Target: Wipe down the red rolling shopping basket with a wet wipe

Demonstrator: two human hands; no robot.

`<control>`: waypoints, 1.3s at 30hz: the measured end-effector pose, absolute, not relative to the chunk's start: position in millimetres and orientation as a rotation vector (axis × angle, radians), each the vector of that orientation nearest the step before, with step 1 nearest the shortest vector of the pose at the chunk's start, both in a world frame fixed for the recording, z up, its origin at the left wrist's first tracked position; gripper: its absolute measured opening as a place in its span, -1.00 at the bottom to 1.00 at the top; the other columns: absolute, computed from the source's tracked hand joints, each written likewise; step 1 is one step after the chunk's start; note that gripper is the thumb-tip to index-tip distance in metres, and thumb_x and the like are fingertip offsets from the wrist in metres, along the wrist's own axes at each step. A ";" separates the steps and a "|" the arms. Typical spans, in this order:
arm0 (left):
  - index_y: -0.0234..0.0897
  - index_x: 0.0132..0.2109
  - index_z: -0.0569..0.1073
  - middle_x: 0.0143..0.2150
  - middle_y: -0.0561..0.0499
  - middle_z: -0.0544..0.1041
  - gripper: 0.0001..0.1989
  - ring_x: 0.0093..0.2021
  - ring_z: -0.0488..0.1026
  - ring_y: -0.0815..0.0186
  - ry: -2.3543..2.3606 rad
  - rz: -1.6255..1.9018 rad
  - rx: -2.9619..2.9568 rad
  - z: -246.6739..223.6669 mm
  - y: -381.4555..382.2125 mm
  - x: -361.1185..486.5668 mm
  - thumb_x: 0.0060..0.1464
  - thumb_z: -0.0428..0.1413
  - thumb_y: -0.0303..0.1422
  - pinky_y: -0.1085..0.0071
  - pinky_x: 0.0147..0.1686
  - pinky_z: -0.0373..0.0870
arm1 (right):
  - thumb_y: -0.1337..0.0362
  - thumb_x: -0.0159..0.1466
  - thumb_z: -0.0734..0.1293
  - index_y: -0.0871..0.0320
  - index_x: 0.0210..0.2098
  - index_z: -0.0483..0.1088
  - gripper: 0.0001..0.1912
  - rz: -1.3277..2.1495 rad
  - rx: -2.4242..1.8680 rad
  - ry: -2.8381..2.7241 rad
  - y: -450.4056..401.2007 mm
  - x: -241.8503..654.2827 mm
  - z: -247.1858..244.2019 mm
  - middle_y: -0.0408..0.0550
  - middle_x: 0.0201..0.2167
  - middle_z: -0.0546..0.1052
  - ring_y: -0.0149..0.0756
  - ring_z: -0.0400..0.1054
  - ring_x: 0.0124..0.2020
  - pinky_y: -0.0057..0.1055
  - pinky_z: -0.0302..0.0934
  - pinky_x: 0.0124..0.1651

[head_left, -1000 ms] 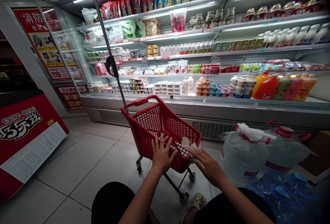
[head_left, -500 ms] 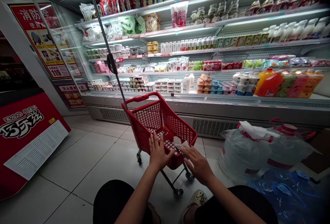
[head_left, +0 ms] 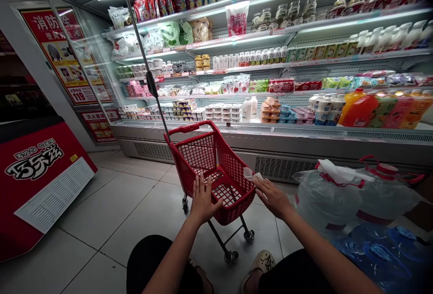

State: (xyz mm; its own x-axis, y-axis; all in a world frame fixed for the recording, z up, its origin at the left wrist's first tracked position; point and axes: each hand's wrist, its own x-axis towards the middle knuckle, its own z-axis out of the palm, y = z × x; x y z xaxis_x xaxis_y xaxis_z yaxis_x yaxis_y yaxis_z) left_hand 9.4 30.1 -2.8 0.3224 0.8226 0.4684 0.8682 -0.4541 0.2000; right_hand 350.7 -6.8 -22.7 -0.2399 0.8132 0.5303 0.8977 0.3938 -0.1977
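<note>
A small red plastic shopping cart [head_left: 233, 158] on grey metal legs with casters stands in front of me, its latticed basket showing nothing inside. My left hand [head_left: 204, 199] lies along the near side of the basket, fingers stretched out and thumb apart toward the front rim. A crumpled white tissue [head_left: 249, 174] pokes out past the fingertips of my right hand [head_left: 272, 197]. That hand holds it at the basket's right corner, fingers extended together; the part under the fingers is hidden.
Behind the cart runs a lit refrigerated shelf [head_left: 230, 127] stocked with dairy tubs and bottles. At right stand large bagged water jugs [head_left: 329, 201] and blue-capped bottles [head_left: 379, 253]. A red freezer [head_left: 43, 186] is at left. A dark pole [head_left: 140, 46] rises behind the cart handle.
My right hand and the tissue have moved right and slightly up, from over the basket's front rim to its right corner. My left hand stays at the basket's near side.
</note>
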 end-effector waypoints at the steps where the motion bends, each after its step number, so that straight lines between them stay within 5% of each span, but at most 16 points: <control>1: -0.22 0.57 -0.14 0.61 -0.20 -0.45 0.01 0.57 -0.41 -0.21 -1.591 -0.779 -2.493 -1.4 29.2 6.9 0.18 0.18 -0.02 -0.22 0.47 -0.13 | 0.07 0.55 0.09 -0.12 0.48 0.13 -0.47 -0.187 -1.472 -2.069 -11.2 344.6 -24.0 -0.15 0.41 0.32 -0.08 0.19 0.43 0.10 0.19 0.42; 6: -0.17 0.58 -0.22 0.61 -0.13 -0.49 0.02 0.58 -0.41 -0.17 -1.574 -0.721 -2.557 8.2 21.9 -12.2 0.18 0.18 -0.10 -0.19 0.48 -0.16 | 0.14 0.55 0.10 -0.15 0.52 0.00 -0.42 -0.143 -1.442 -2.064 -51.9 313.3 -31.0 -0.20 0.46 0.24 -0.09 0.12 0.47 0.04 0.29 0.37; 12: -0.05 0.58 -0.31 0.62 -0.05 -0.44 0.00 0.59 -0.38 -0.11 -1.536 -0.659 -2.671 18.3 11.6 -39.8 0.23 0.13 -0.16 -0.16 0.48 -0.13 | 0.27 0.54 0.10 -0.15 0.52 0.00 -0.40 -0.191 -1.208 -2.297 -60.6 331.6 -16.2 -0.22 0.44 0.25 -0.18 0.18 0.44 0.01 0.15 0.47; 27: -0.01 0.57 -0.34 0.62 -0.08 -0.38 -0.04 0.59 -0.28 -0.03 -1.359 -0.570 -2.733 31.7 12.0 -36.8 0.27 0.10 -0.27 -0.07 0.49 -0.08 | 0.16 0.59 0.01 -0.13 0.51 0.02 -0.47 0.054 -1.272 -2.237 -55.1 344.0 1.6 -0.19 0.50 0.15 -0.24 0.05 0.49 0.01 0.01 0.52; 34: -0.02 0.56 -0.46 0.62 -0.08 -0.21 -0.19 0.57 -0.07 0.14 -1.391 -0.673 -2.637 19.3 3.3 -37.5 0.43 -0.10 -0.27 0.02 0.47 0.03 | 0.18 0.55 0.09 -0.15 0.53 -0.03 -0.41 0.060 -1.218 -2.309 -107.6 335.1 -1.5 -0.18 0.49 0.14 -0.16 0.05 0.49 0.02 -0.03 0.52; 39: -0.07 0.57 -0.43 0.61 -0.13 -0.13 -0.28 0.55 0.00 0.07 -1.531 -0.779 -2.396 23.1 -11.1 -19.7 0.48 -0.19 -0.25 -0.04 0.47 0.06 | 0.16 0.53 0.17 -0.16 0.54 -0.08 -0.36 0.141 -1.107 -2.448 -119.9 326.8 19.6 -0.19 0.49 0.15 -0.17 0.06 0.49 -0.01 -0.10 0.54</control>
